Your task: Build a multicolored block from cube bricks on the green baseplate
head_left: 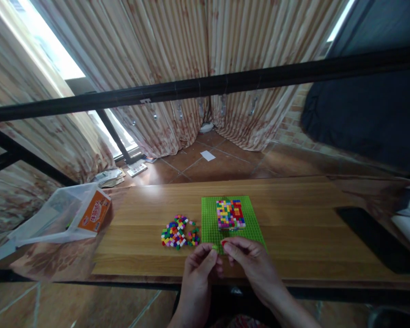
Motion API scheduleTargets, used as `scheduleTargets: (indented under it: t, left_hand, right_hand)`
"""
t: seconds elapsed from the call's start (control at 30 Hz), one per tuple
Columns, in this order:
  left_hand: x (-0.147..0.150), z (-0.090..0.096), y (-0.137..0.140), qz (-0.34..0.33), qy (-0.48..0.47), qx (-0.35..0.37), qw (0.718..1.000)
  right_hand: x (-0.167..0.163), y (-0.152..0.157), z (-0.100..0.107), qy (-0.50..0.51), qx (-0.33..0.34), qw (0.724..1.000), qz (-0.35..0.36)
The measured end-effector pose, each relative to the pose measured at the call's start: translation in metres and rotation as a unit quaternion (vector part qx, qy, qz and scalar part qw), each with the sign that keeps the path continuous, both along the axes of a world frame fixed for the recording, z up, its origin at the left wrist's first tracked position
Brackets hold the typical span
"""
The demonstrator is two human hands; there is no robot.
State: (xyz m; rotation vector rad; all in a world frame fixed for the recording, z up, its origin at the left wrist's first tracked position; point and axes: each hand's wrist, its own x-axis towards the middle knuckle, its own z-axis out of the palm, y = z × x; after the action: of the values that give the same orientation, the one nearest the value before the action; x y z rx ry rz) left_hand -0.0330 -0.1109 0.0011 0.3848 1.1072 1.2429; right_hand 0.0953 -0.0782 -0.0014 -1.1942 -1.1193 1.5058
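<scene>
1. Left hand (198, 266) pinches what seems a green brick (215, 247), right hand (251, 256) a red brick (224, 243); slack fingertips could drop either.
2. Brick stack (229, 214) on green board (209, 218): bumping could loosen pieces.
3. Loose pile (173, 234) on bench (303, 228): brushing could scatter it.

White daylight glares through the window (50, 41) on my left, and a pale sheen lies on the floor (160, 169) near it. My fingers (209, 262) look soft and shaded; the right side sinks into gloom, and wide-angle distortion stretches the edges.
</scene>
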Motion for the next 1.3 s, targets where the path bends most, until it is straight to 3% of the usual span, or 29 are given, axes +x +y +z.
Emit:
scheduleTargets:
  t: [0.17, 0.3, 0.4, 0.5, 0.57, 0.67, 0.8, 0.9, 1.03, 1.17, 1.3]
  left_hand:
    - [-0.017, -0.014, -0.012, 0.025, 0.015, -0.028, 0.999]
    - [-0.036, -0.027, -0.023, 0.047, 0.035, -0.048, 0.997]
    - [-0.047, -0.032, -0.025, 0.059, 0.062, -0.052, 0.995]
    - [-0.054, -0.032, -0.023, 0.074, 0.077, -0.051, 0.993]
    - [-0.059, -0.030, -0.020, 0.091, 0.067, -0.043, 0.993]
    - [-0.064, -0.029, -0.017, 0.101, 0.036, -0.025, 0.994]
    - [-0.070, -0.028, -0.013, 0.074, -0.038, -0.032, 0.996]
    - [-0.072, -0.025, -0.011, 0.022, -0.090, -0.039, 0.995]
    - [-0.065, -0.019, -0.011, -0.043, -0.115, -0.045, 0.991]
    - [-0.050, -0.016, -0.010, -0.087, -0.120, -0.050, 0.988]
    - [-0.030, -0.013, -0.001, -0.107, -0.082, -0.032, 0.990]
  right_hand:
    - [-0.006, 0.006, -0.004, -0.179, 0.108, 0.978, 0.014]
    - [-0.041, 0.023, -0.007, -0.335, 0.209, 0.915, 0.084]
    - [-0.071, 0.038, -0.013, -0.426, 0.228, 0.866, 0.134]
    - [-0.090, 0.050, -0.020, -0.453, 0.244, 0.842, 0.163]
    - [-0.095, 0.055, -0.023, -0.444, 0.246, 0.844, 0.170]
    - [-0.093, 0.055, -0.024, -0.402, 0.238, 0.870, 0.160]
    - [-0.079, 0.042, -0.018, -0.256, 0.259, 0.914, 0.180]
    - [-0.065, 0.031, -0.008, -0.180, 0.281, 0.908, 0.254]
    - [-0.043, 0.023, 0.004, -0.166, 0.279, 0.898, 0.297]
    - [-0.022, 0.017, 0.008, -0.179, 0.268, 0.904, 0.280]
    - [0.000, 0.016, 0.003, -0.210, 0.264, 0.918, 0.207]
